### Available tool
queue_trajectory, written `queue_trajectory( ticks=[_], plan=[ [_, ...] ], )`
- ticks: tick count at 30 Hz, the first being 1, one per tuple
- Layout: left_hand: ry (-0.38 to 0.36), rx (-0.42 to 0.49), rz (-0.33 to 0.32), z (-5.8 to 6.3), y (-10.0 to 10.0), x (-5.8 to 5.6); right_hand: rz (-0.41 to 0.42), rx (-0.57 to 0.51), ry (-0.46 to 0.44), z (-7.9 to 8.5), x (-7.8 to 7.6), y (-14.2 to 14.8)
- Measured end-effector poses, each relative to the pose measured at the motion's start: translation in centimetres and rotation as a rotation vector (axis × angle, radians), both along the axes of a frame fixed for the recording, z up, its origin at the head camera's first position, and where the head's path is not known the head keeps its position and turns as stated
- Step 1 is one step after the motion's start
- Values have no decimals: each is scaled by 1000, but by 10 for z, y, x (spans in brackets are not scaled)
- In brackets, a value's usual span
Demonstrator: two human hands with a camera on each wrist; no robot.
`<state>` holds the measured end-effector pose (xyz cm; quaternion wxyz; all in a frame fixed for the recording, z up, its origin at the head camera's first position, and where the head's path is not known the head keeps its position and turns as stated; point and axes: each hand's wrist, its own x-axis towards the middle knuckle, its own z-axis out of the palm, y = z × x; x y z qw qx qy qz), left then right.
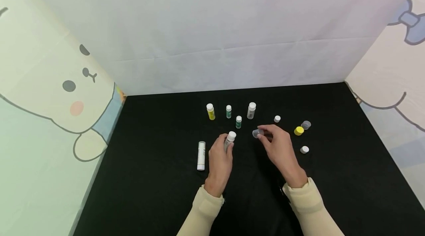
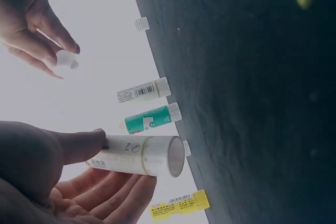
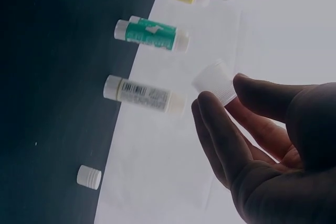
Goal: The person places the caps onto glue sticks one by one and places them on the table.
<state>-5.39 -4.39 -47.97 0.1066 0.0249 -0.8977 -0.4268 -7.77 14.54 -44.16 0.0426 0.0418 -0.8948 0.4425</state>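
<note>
My left hand (image 1: 220,160) grips a white glue stick (image 1: 230,138) upright, its white top pointing up, thumb on one side and fingers round the other. In the left wrist view its hollow base end faces the camera. To the right, my right hand (image 1: 281,150) pinches a small translucent cap (image 3: 214,81) between thumb and fingertips. The cap is held apart from the glue stick, at about the height of its top. Beyond the hands stand a yellow glue stick (image 1: 211,112), two small green glue sticks (image 1: 238,122) and another white glue stick (image 1: 251,111), all with white tops showing.
A long white tube (image 1: 201,156) lies left of my left hand. Right of my right hand are a yellow cap (image 1: 298,131), a translucent cap (image 1: 306,125) and two white caps (image 1: 304,150). The black tabletop (image 1: 149,177) ends at a white back cloth (image 1: 199,69).
</note>
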Motion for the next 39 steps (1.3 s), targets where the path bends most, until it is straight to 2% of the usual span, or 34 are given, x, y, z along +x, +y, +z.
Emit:
queue_trajectory(
  ticks=[11, 21, 39],
  plan=[
    [33, -55, -16, 0, -1, 5, 31, -16, 25, -1, -1, -12],
    [-6, -45, -39, 1, 0, 7, 63, -38, 28, 0, -1, -20],
    [-13, -62, -44, 1, 1, 13, 142, -78, 45, -4, 2, -29]
  ],
)
